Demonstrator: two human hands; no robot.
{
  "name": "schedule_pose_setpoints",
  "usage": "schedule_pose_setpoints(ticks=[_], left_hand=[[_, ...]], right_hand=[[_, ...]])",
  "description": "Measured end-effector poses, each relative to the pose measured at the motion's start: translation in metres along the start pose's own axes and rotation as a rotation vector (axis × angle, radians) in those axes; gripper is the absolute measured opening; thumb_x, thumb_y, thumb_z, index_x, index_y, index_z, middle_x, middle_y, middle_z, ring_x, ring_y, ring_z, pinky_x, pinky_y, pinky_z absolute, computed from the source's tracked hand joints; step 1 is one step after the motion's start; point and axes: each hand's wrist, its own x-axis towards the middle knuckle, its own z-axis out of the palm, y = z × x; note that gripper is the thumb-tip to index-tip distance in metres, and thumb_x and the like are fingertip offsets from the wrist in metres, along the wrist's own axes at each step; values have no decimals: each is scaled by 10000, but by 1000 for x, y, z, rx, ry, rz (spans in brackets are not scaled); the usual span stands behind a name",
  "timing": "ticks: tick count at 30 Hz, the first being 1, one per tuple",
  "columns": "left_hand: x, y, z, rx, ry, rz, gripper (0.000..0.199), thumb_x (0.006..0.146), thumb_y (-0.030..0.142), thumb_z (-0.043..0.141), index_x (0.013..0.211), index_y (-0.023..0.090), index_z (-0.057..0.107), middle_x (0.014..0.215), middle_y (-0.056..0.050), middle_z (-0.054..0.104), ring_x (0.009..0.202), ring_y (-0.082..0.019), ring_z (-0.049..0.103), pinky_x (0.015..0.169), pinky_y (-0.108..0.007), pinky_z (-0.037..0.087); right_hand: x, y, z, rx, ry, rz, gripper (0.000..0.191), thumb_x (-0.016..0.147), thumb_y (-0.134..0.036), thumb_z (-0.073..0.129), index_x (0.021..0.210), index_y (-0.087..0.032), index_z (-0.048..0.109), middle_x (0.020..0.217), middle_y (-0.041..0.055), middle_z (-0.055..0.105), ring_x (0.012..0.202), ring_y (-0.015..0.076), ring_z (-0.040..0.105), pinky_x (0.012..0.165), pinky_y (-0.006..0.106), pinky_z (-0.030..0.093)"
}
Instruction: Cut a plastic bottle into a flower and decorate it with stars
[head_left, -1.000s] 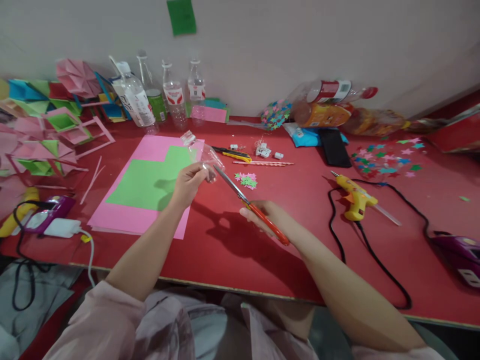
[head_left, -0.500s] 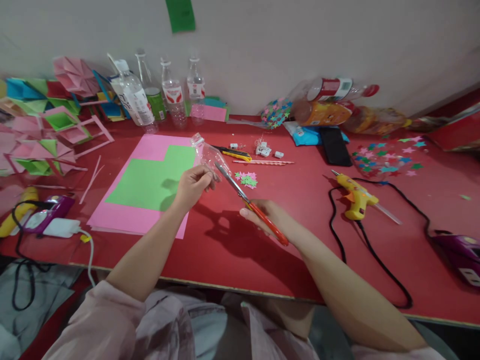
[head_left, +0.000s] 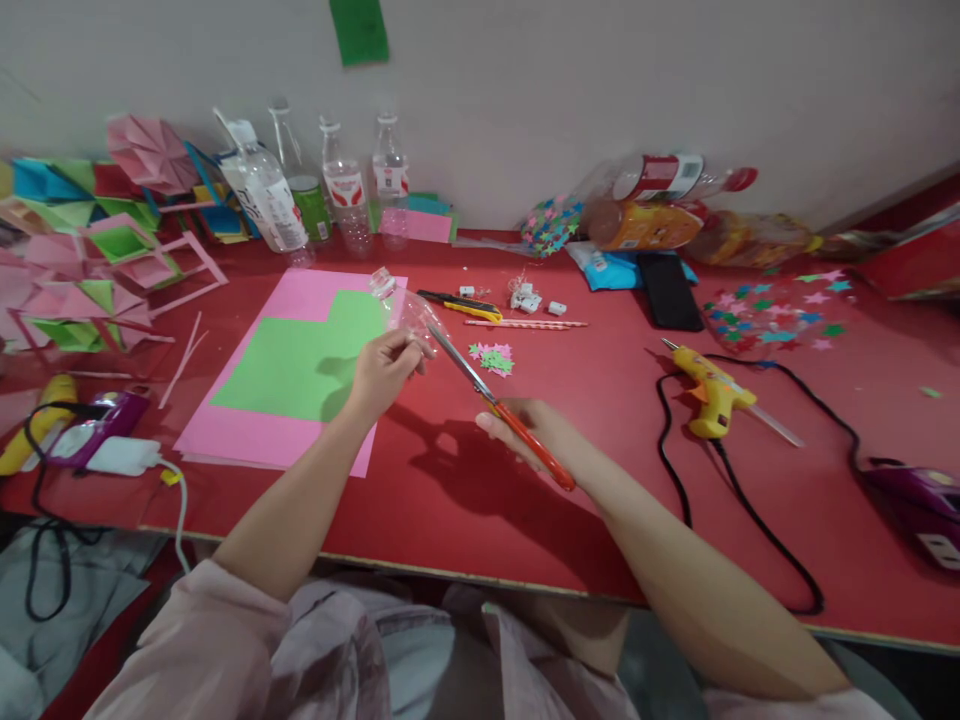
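Above the red surface (head_left: 619,395), the left hand (head_left: 385,372) holds a clear plastic piece (head_left: 409,311), its grip pinched together on it. The right hand (head_left: 536,432) has its grip clamped around red-handled scissors (head_left: 517,428), tips at the plastic; contact unclear. Pink and green stars (head_left: 493,359) lie near the blades (head_left: 459,362).

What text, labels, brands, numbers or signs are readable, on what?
No text is legible.
White-labelled bottle: lettering too blurred.
Green-labelled bottle: too blurred.
Two red-and-white-labelled bottles: too small.
Red-labelled bottle: barcode-like patch, unreadable.
Orange-labelled bottle: too blurred.
Blue packet: too blurred.
Scissors: none seen.
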Motion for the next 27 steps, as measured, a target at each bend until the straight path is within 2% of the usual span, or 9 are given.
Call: schedule_pose_setpoints(ticks=[7,13,19,24,27], left_hand=[[-3,5,3,-33,-56,8,205,731,150,493,540,172,566,527,7,591,501,-72,522,478,-182,410],[-4,3,4,-46,-173,9,212,739,145,482,549,161,575,608,-15,639,517,-74,530,496,-195,421],[-2,5,1,-66,-100,24,193,727,161,504,548,167,577,613,-8,627,552,-86,541,542,-215,442],[0,4,0,-100,-107,46,189,732,179,523,547,173,564,635,-17,644,671,-127,615,691,-272,485],[0,2,2,-91,-112,15,168,724,188,515,564,177,567,632,-13,658,677,-137,634,711,-282,489]], right_hand=[[1,2,1,13,-7,20,601,676,-794,475,658,-193,488,516,-36,416,460,107,409,463,250,317],[0,1,-2,40,-19,-8,603,674,-801,459,652,-198,470,498,-47,397,439,98,392,447,245,297],[-2,-1,-6,24,-42,5,589,671,-788,471,632,-201,466,496,-48,394,436,99,392,453,247,287],[-3,-3,-5,35,-40,-2,589,667,-790,478,630,-203,460,493,-48,395,447,98,388,459,244,283],[-4,-4,-5,56,-35,-25,590,676,-794,460,621,-207,438,499,-46,395,446,94,377,457,243,276]])
